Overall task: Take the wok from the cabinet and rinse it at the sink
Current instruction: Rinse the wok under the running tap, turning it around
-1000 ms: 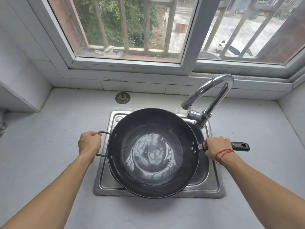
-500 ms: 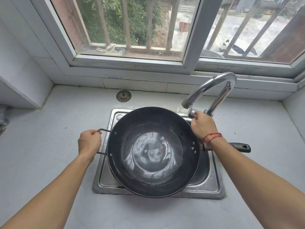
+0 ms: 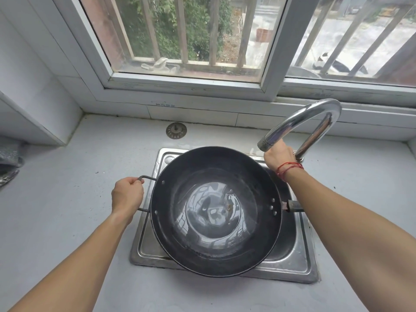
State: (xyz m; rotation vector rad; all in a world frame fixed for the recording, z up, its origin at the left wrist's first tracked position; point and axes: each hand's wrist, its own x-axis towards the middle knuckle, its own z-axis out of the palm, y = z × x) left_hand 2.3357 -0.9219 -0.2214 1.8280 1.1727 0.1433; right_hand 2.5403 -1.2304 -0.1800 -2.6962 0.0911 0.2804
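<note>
I am looking down at the wok (image 3: 216,212), which is sitting over the sink (image 3: 292,266) and covering most of the basin, its near rim reaching past the sink's front edge. Whether it is resting on the steel I cannot tell. It is round, deep and black, with a thin rim, two rivets on its left wall and three on its right. Its centre is shining like a mirror and giving back the window, and a small brown fleck is lying just right of the middle.

My left hand (image 3: 127,194) is gripping the wire loop handle (image 3: 146,177), fingers curled right round it. My right hand (image 3: 279,157), a red string bracelet (image 3: 289,167) on its wrist, is sitting at the foot of the faucet (image 3: 315,118), just under the spout's tip. Its fingers are curling round the base, their tips hidden. The long handle (image 3: 292,206) is poking out from the wok's right side, free of any hand, mostly hidden under my forearm.

A second ago that right hand was clasping the long handle; half a second ago it had let go and reached the faucet's foot, and now it is sitting slightly further back there. The left hand is keeping its hold, and the wok is staying where it was. A round strainer (image 3: 176,130) is lying on the pale counter (image 3: 78,176) behind the sink.
</note>
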